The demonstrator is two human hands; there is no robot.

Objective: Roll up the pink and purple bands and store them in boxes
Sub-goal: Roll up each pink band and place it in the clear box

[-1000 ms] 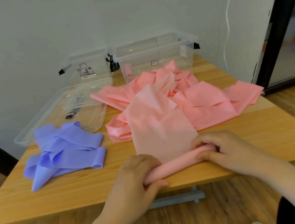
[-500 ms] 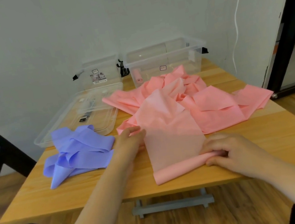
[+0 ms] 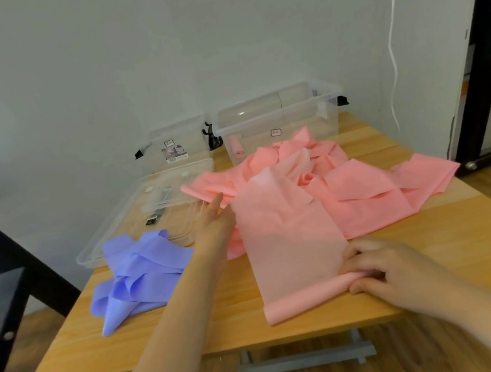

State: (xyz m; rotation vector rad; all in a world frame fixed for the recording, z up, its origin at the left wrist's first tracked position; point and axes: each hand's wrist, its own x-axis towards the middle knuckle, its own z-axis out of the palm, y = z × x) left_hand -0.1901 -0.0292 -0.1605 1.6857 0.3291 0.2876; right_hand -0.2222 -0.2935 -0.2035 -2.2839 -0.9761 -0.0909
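Wooden tabletop: right hand pinches started roll of thin pink stretch band, anchoring it; left hand, fingers straight, smooths slack.

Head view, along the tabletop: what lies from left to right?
Purple band → left hand at the pink band's left edge → pink band → right hand pinching its rolled end.
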